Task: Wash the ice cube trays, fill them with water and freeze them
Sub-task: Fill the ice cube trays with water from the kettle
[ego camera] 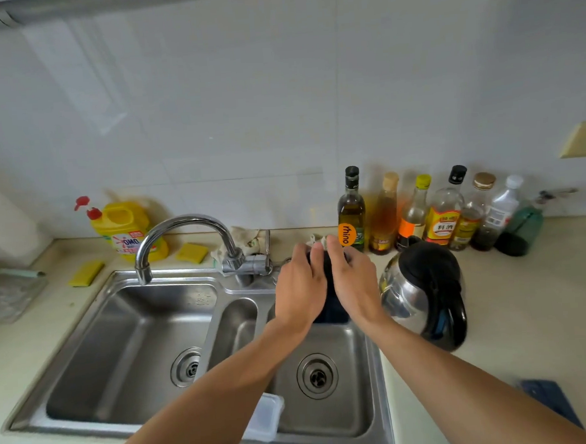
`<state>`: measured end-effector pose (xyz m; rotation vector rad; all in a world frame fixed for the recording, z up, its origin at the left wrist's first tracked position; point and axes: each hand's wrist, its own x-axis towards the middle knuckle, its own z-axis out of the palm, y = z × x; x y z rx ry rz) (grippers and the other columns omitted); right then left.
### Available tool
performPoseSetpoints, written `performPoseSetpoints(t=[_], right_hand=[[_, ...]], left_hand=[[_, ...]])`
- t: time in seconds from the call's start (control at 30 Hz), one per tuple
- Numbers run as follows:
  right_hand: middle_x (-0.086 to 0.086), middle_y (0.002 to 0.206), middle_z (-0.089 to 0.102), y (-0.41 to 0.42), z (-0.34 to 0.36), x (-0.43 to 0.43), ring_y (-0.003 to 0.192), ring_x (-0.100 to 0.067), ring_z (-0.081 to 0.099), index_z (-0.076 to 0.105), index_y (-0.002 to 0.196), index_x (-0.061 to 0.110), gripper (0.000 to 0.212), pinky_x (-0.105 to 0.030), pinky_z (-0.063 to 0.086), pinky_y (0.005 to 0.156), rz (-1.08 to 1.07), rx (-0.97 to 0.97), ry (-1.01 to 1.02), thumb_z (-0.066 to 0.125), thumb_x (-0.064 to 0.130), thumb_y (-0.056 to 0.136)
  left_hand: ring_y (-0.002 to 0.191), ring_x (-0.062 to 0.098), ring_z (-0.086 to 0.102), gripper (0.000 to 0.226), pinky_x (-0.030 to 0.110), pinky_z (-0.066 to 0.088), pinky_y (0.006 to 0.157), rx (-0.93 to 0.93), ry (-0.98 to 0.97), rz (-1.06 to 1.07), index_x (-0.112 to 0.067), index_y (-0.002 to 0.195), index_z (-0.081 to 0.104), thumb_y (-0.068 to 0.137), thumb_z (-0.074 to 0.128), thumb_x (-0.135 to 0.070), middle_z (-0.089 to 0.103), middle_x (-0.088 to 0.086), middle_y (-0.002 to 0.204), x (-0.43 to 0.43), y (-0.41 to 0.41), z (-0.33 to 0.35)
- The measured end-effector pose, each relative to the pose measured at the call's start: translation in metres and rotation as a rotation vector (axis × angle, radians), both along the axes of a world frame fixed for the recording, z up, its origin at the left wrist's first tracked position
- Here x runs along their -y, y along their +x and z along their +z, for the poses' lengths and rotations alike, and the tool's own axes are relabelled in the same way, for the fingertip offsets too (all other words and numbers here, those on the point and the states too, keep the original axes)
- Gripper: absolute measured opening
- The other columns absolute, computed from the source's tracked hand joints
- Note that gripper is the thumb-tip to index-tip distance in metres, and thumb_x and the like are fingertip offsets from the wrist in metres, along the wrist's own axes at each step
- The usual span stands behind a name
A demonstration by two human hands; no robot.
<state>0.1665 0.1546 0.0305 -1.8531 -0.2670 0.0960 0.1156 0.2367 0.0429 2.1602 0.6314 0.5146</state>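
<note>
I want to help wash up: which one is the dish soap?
Find the steel sink; on the counter behind its left basin, against the tiled wall, stands the dish soap jug. It is the only upright yellow jug with a red pump top; the yellow sponges beside it lie flat.

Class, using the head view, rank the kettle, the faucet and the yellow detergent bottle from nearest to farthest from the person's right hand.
From the right hand, which holds the dark ice cube tray:
1. Kettle, just to its right.
2. Faucet, to its left, behind the sink.
3. Yellow detergent bottle, far left at the back.
</note>
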Motion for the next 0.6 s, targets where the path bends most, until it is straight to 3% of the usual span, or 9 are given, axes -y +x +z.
performPoseSetpoints(t=[0.1,0.17,0.3,0.4,0.5,0.6], right_hand=[[0.013,0.051,0.047,-0.003,0.009,-0.010,0.057,-0.012,0.045,0.046,0.061,0.024,0.051,-0.042,0.041,0.065,-0.015,0.076,0.115,0.046,0.053,0.103],[0.006,0.057,0.049,-0.004,0.015,-0.017,0.061,-0.019,0.049,0.053,0.067,0.014,0.053,-0.049,0.044,0.067,-0.041,0.102,0.180,0.046,0.053,0.103],[-0.011,0.066,0.056,-0.008,0.024,-0.024,0.067,-0.027,0.055,0.058,0.074,0.003,0.059,-0.050,0.047,0.071,-0.067,0.131,0.248,0.045,0.055,0.098],[-0.022,0.074,0.056,-0.004,0.031,-0.027,0.075,-0.035,0.056,0.058,0.079,-0.001,0.065,-0.050,0.046,0.073,-0.060,0.141,0.296,0.044,0.060,0.096],[-0.021,0.078,0.055,0.003,0.034,-0.029,0.076,-0.033,0.056,0.056,0.082,0.001,0.071,-0.047,0.047,0.072,-0.050,0.106,0.274,0.044,0.071,0.089],[-0.010,0.082,0.062,0.009,0.027,-0.024,0.079,-0.023,0.062,0.060,0.086,0.012,0.068,-0.047,0.052,0.078,0.081,-0.032,0.142,0.047,0.078,0.081]], left_hand=[[0.070,0.024,0.067,0.040,0.047,0.055,0.064,0.076,0.087,-0.055,-0.015,0.102,0.054,0.105,0.032,-0.049,0.069,0.001,0.079,-0.014,-0.001,0.006],[0.068,0.025,0.067,0.047,0.046,0.055,0.061,0.115,0.156,-0.091,-0.014,0.106,0.054,0.102,0.029,-0.053,0.069,0.002,0.079,-0.022,0.001,0.013],[0.065,0.026,0.067,0.053,0.046,0.054,0.058,0.145,0.265,-0.164,-0.012,0.106,0.052,0.102,0.025,-0.058,0.068,0.003,0.078,-0.034,0.003,0.021],[0.060,0.024,0.065,0.054,0.037,0.050,0.053,0.184,0.309,-0.168,-0.015,0.104,0.050,0.099,0.022,-0.061,0.061,-0.005,0.070,-0.040,0.008,0.029],[0.057,0.020,0.063,0.049,0.036,0.050,0.052,0.175,0.328,-0.170,-0.023,0.098,0.045,0.097,0.017,-0.064,0.058,-0.009,0.067,-0.046,0.018,0.033],[0.064,0.025,0.065,0.051,0.042,0.054,0.059,0.070,0.364,-0.210,-0.024,0.097,0.045,0.096,0.017,-0.067,0.065,-0.001,0.073,-0.059,0.022,0.029]])
